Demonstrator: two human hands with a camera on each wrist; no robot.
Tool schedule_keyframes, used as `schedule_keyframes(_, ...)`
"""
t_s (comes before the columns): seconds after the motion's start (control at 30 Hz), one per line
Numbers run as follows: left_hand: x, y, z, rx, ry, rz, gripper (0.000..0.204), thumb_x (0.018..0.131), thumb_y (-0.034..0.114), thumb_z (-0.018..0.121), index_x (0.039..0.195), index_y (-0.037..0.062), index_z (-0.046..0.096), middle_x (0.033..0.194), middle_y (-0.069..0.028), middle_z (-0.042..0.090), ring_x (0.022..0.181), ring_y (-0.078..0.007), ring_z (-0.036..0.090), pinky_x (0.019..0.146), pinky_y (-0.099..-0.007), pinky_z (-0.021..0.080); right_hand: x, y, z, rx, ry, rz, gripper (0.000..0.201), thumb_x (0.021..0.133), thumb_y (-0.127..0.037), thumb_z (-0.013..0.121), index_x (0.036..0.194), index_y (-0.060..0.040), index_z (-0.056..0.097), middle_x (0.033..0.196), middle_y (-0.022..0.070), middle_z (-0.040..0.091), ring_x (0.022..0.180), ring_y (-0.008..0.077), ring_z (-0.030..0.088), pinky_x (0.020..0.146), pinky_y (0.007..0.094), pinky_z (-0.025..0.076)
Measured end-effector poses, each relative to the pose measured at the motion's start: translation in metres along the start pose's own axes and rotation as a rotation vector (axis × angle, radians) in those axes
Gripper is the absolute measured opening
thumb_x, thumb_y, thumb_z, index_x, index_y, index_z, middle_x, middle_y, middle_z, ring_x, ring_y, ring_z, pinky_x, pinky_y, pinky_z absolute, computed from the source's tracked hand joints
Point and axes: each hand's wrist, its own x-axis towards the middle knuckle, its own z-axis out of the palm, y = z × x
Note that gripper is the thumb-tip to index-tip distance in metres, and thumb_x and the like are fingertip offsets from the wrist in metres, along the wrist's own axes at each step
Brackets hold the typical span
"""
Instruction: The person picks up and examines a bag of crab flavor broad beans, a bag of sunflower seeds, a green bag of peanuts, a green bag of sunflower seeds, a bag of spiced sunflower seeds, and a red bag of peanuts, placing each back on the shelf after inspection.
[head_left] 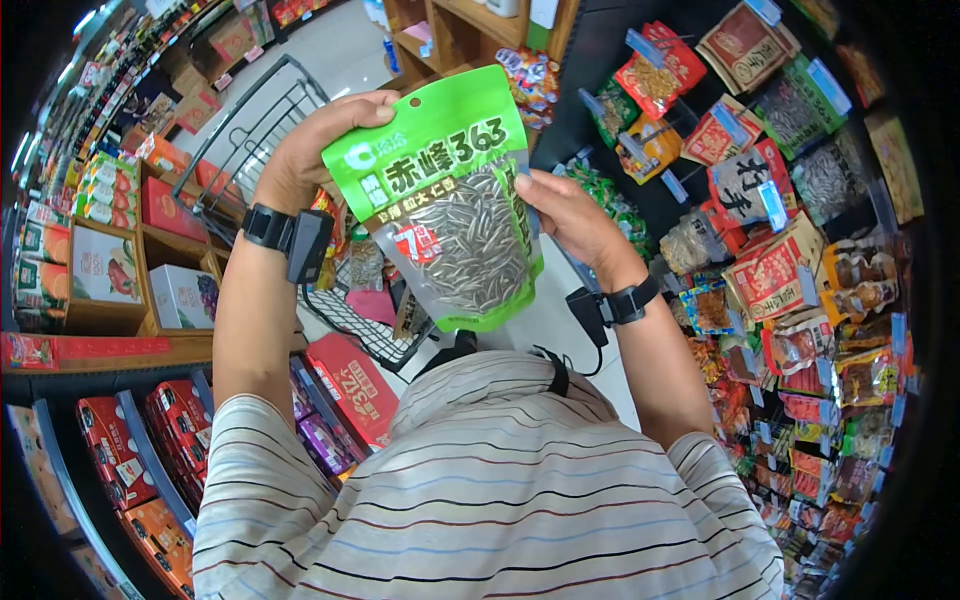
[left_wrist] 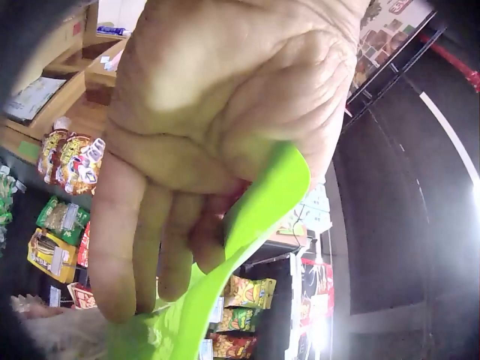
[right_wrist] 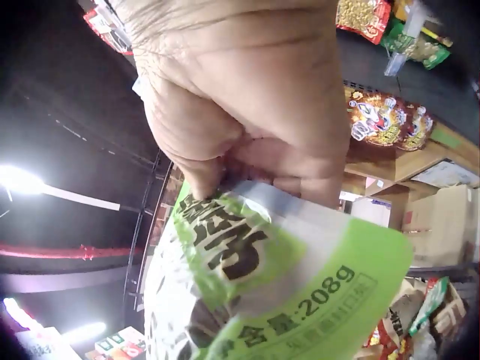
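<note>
A green bag of sunflower seeds (head_left: pixel 465 240) is held up in front of the body, its printed face and clear window turned toward the head camera. My left hand (head_left: pixel 325 145) grips its upper left corner, thumb over the front edge. On the bag's right side my right hand (head_left: pixel 575 215) pinches the edge, thumb on the front and the other fingers behind. The left wrist view shows the left palm (left_wrist: pixel 225 112) with the fingers behind the green edge. In the right wrist view, the bag's lower corner (right_wrist: pixel 367 262) reads 208g.
A wire shopping cart (head_left: pixel 255 130) with packages inside stands ahead to the left. Hanging snack bags (head_left: pixel 750 190) fill the rack on the right. Boxed goods (head_left: pixel 105 270) line wooden shelves at the left, with red packs (head_left: pixel 115 450) below. A red box (head_left: pixel 350 385) stands near the body.
</note>
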Motion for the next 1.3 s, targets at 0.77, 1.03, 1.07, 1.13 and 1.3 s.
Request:
schedule_keyframes(0.77,0.087,-0.12,0.18,-0.23,-0.142,0.063,0.057,0.103,0.044,0.045,0.141,0.0023,0.043,0.134,-0.0108,0.057,0.119,-0.0197,0.057,0.099,-0.0373,0.048,-0.124,0.049,-0.11,0.367,0.6,-0.378,0.036,0.101,-0.029,0.055,0.114,0.004,0.064,0.108,0.0063,0.066,0.099,0.0129,0.057,0.091,0.0291,0.042)
schedule_keyframes(1.03,0.081,-0.171,0.227,-0.179,0.0,-0.04,0.048,0.093,0.019,0.067,0.133,-0.0007,0.048,0.123,-0.0073,0.06,0.112,-0.0159,0.057,0.101,-0.0327,0.042,-0.151,0.085,-0.123,0.385,0.64,-0.238,0.041,0.102,-0.029,0.054,0.124,0.0056,0.059,0.118,0.0075,0.064,0.103,0.0125,0.059,0.091,0.0271,0.046)
schedule_keyframes(1.07,0.082,-0.172,0.23,-0.173,0.003,-0.046,0.048,0.093,0.018,0.066,0.132,-0.0009,0.048,0.123,-0.0073,0.06,0.111,-0.016,0.057,0.1,-0.0327,0.042,-0.155,0.084,-0.122,0.404,0.61,-0.235,0.041,0.102,-0.029,0.053,0.124,0.0055,0.058,0.117,0.0074,0.064,0.103,0.0126,0.059,0.091,0.0271,0.046)
schedule_keyframes(1.13,0.083,-0.176,0.231,-0.16,0.008,-0.059,0.047,0.092,0.016,0.066,0.132,-0.0014,0.048,0.122,-0.0074,0.06,0.11,-0.016,0.057,0.1,-0.0328,0.043,-0.158,0.088,-0.125,0.435,0.584,-0.216,0.04,0.102,-0.029,0.053,0.123,0.0045,0.059,0.117,0.0068,0.064,0.101,0.0121,0.059,0.09,0.027,0.045)
schedule_keyframes(1.3,0.091,-0.183,0.244,-0.183,0.011,-0.09,0.046,0.091,0.015,0.067,0.13,-0.0014,0.05,0.12,-0.0072,0.061,0.109,-0.0161,0.058,0.098,-0.0323,0.044,-0.172,0.09,-0.132,0.471,0.586,-0.205,0.038,0.101,-0.031,0.054,0.115,0.0039,0.061,0.111,0.0043,0.063,0.097,0.0105,0.056,0.087,0.027,0.044)
